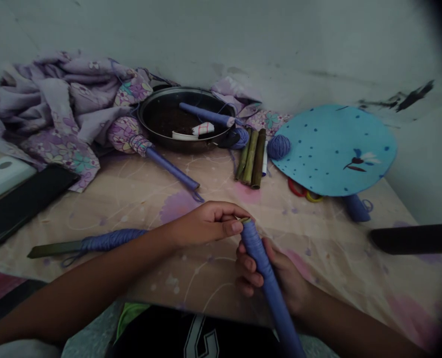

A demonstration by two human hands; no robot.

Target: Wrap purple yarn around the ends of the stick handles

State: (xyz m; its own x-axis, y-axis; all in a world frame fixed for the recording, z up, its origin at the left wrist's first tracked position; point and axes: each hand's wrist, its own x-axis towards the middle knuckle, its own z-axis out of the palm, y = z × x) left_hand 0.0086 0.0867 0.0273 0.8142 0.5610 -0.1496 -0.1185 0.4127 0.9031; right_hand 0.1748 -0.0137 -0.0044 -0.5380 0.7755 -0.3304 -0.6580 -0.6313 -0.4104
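Observation:
My right hand (271, 276) is wrapped round a stick covered in blue yarn (269, 288), holding it tilted over the table's front edge. My left hand (209, 223) pinches the stick's top end, where a bit of bare green shows. A half-wrapped stick (90, 243) with a bare dark end lies on the cloth to the left. Three bare green sticks (251, 159) lie beside a ball of blue yarn (279, 146) further back.
A dark round pan (157, 127) at the back holds a wrapped stick and a white object. A blue round fan (336, 149) lies at right over red and yellow rings. Crumpled floral fabric (56, 109) fills the back left. Dark flat objects sit at both sides.

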